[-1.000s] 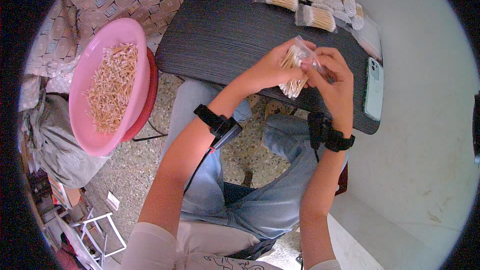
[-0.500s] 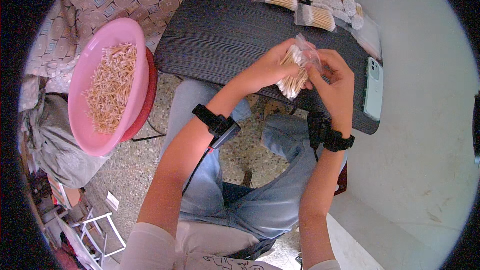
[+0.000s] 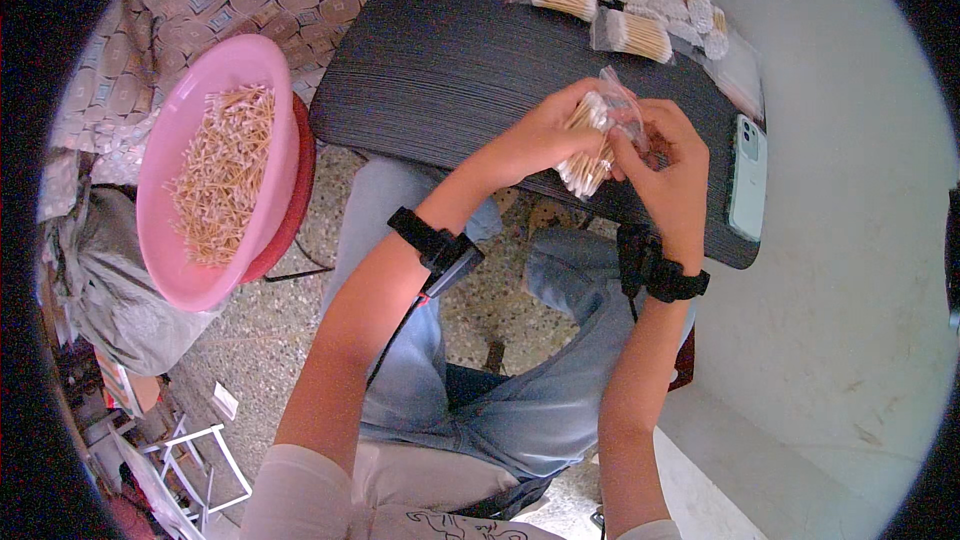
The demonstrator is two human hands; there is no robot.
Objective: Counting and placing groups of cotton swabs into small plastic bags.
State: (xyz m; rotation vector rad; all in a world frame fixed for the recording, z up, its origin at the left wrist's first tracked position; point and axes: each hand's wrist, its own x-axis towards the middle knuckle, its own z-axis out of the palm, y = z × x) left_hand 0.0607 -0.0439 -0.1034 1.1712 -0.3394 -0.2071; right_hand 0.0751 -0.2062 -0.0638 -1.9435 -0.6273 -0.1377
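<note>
A bundle of cotton swabs (image 3: 585,165) is gripped in my left hand (image 3: 555,130), over the near edge of the dark table. The sticks are light wood with white tips. Against the bundle's right side, a clear plastic bag (image 3: 623,112) is pinched by the fingers of my right hand (image 3: 668,152). How far the swabs reach into the bag is hard to make out. My fingers partly cover both. To the left, a pink basin (image 3: 160,210) holds a heap of loose cotton swabs (image 3: 225,180).
Filled swab packets (image 3: 640,37) are piled at the table's far side. A stack of clear bags (image 3: 738,75) and a pale green phone (image 3: 747,180) lie along its right edge. The black table (image 3: 430,50) stands near a white wall (image 3: 830,210). The basin rests on a red stool (image 3: 290,190).
The swab bundle and bag have shifted very slightly, and the bag's upper part tilts a little to the right. Both hands keep their hold.
</note>
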